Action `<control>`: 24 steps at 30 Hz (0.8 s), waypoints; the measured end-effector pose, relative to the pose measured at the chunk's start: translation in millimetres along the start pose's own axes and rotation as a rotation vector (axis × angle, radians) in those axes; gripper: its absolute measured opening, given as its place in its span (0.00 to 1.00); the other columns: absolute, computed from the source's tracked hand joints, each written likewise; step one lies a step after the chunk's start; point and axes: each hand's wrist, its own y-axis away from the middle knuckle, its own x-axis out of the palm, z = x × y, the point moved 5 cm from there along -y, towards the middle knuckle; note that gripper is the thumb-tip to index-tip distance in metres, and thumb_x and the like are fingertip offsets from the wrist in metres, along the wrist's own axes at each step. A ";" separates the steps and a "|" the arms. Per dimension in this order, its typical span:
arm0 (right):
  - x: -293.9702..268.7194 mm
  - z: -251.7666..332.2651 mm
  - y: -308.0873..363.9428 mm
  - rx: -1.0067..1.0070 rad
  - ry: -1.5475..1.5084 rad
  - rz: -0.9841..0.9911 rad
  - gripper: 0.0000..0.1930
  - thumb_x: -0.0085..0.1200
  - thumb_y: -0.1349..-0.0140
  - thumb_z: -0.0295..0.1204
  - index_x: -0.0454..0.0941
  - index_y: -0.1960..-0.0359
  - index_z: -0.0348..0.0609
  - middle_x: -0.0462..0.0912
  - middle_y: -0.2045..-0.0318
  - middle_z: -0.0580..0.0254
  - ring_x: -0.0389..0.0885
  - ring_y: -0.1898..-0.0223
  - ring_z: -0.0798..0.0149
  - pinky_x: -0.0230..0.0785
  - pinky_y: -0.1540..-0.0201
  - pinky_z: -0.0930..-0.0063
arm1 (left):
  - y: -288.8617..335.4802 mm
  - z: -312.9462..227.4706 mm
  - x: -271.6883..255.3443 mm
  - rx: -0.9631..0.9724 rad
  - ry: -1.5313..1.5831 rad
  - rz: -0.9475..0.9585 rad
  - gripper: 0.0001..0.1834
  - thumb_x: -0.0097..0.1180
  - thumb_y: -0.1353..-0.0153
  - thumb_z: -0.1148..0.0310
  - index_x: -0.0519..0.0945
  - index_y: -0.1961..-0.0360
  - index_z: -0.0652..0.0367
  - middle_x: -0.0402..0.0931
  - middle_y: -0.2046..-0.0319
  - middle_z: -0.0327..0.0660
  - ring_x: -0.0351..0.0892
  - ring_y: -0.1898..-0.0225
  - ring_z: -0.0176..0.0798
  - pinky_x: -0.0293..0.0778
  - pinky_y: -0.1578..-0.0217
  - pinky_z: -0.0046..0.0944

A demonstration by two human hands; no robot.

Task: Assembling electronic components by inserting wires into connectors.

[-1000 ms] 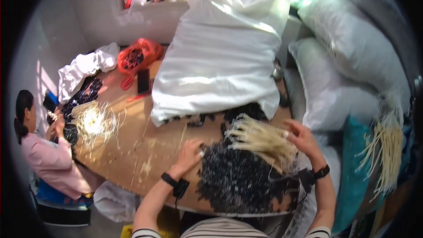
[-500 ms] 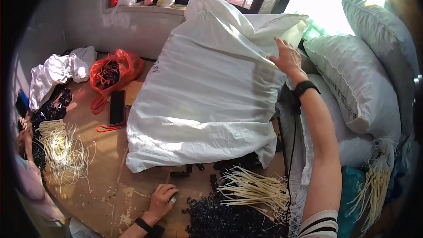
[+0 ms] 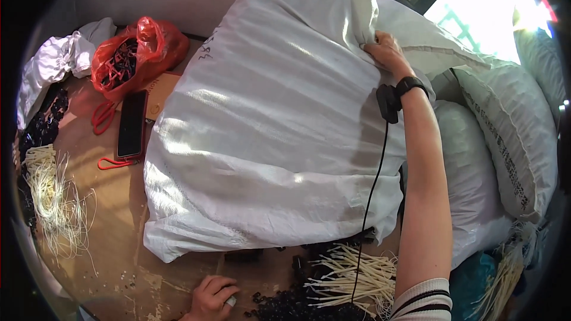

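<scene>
A large white woven sack (image 3: 267,125) lies across the middle of the table. My right hand (image 3: 388,50) grips a fold at its far right side, the thumb pressed on the cloth. At the near edge, my left hand (image 3: 213,297) rests on the table with curled fingers. Something small and white shows at its fingertips; I cannot tell what. To the right of that hand are a heap of small black pieces (image 3: 285,306) and a bundle of cream-coloured strings with stiff tips (image 3: 342,276), partly behind my right forearm.
A red plastic bag (image 3: 166,44), red-handled scissors (image 3: 103,117) and a phone (image 3: 131,125) lie at the left. Nearer is another cream string bundle (image 3: 50,202). Full white sacks (image 3: 505,125) are stacked on the right. A black cable (image 3: 373,184) hangs from my right wrist.
My right hand, open above the sack before, has closed on its cloth. The sack's upper part is pulled up and fuller. The view has shifted; the left hand sits lower in it.
</scene>
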 end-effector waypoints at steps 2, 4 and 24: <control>-5.7 -4.5 6.7 -0.047 -0.257 -0.087 0.15 0.55 0.42 0.33 0.80 0.55 0.40 0.80 0.77 0.67 0.77 0.70 0.73 0.69 0.63 0.74 | -1.2 -0.4 0.6 0.030 -0.005 -0.004 0.16 0.58 0.64 0.78 0.82 0.68 0.57 0.78 0.61 0.41 0.76 0.59 0.48 0.75 0.59 0.44; -22.5 -6.0 12.8 -0.061 -0.377 -0.073 0.14 0.53 0.40 0.33 0.80 0.55 0.41 0.80 0.76 0.70 0.75 0.70 0.76 0.68 0.64 0.77 | -0.7 -0.6 1.0 0.040 -0.005 -0.006 0.16 0.58 0.63 0.78 0.82 0.68 0.58 0.78 0.61 0.41 0.76 0.59 0.48 0.75 0.59 0.44; -237.6 87.5 156.6 -0.228 -0.913 -0.322 0.16 0.52 0.34 0.39 0.78 0.54 0.38 0.80 0.71 0.68 0.76 0.75 0.77 0.72 0.71 0.79 | -32.9 36.8 29.5 -0.333 0.552 -0.181 0.20 0.57 0.49 0.77 0.77 0.52 0.63 0.79 0.56 0.43 0.79 0.57 0.40 0.74 0.53 0.38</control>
